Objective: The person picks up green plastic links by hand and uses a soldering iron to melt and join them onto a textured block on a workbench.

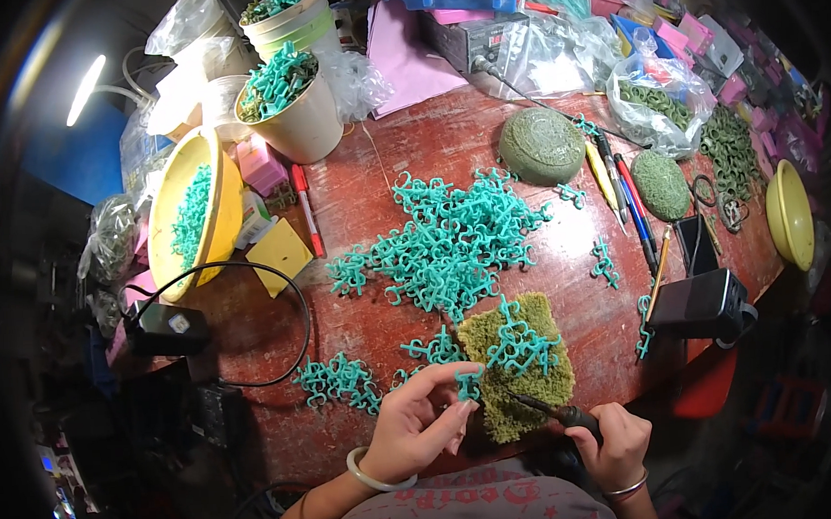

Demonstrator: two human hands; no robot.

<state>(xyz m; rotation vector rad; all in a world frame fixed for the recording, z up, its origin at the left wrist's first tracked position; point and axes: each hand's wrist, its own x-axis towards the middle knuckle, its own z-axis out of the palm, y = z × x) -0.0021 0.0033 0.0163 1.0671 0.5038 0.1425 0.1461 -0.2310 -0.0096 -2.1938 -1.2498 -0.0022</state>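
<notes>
My left hand point(416, 431) pinches a small teal curved piece point(469, 386) between thumb and fingers, at the left edge of a mossy green-brown pad point(509, 427). My right hand point(613, 445) grips a pen tool point(577, 415) with a dark handle and a thin metal tip; it slants left over the pad, its tip close to the held piece. Whether the two touch, I cannot tell. Several teal pieces point(519, 344) lie on the pad. Beyond it spreads a large heap of similar teal pieces point(461, 233), with a smaller pile point(340, 382) to the left.
At left stand a yellow bowl point(225, 214), a tub of teal pieces point(312, 123) and a black box point(165, 329) with a looping cable. Green round blocks point(542, 147), pens point(633, 203), a dark power bank-like device point(696, 305) and a yellow dish point(790, 216) are at right.
</notes>
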